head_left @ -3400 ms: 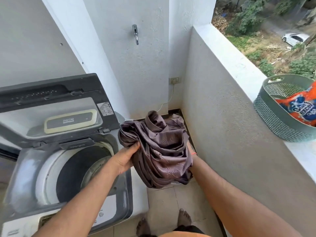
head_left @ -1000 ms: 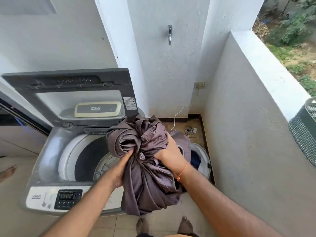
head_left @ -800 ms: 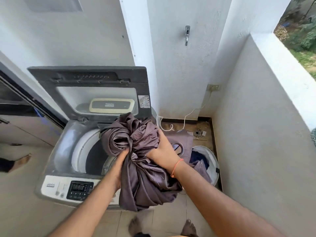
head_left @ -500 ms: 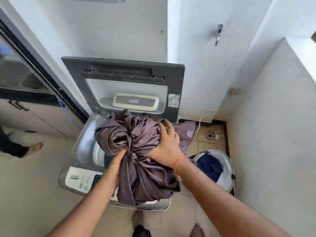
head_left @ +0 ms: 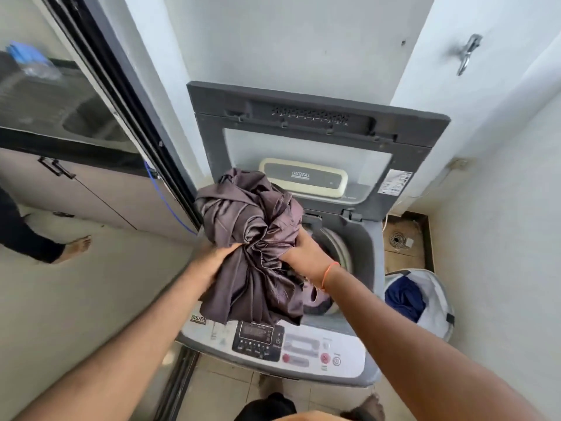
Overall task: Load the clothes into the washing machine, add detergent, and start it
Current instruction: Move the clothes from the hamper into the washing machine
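Now both hands are holding a bundle of shiny grey-purple satin cloth (head_left: 255,244) over the open top of the grey top-loading washing machine (head_left: 361,238). The left hand (head_left: 217,258) is gripping the bundle from its left side, fingers dug into the folds near the middle. The right hand (head_left: 306,253) is clutching it from the right, fingers curled into the gathered fabric, with an orange thread band (head_left: 329,273) showing at the wrist.

The bunched upper part of the cloth is rising above the hands toward the raised dark grey lid (head_left: 315,129), while its loose tail is hanging down across the front edge of the machine, just above the control panel (head_left: 261,340). The bundle's long axis is running roughly from the back of the machine to the front.

The drum opening (head_left: 334,247) is lying directly beneath and slightly to the right of the bundle, so the right hand is the nearer one to it. The coming move seems to call for lowering the cloth down and a little rightward, tucking the hanging tail in so it is not draping over the front rim.

At the machine's right side, a white laundry basket (head_left: 437,302) with dark blue clothes (head_left: 403,299) is standing on the tiled floor.
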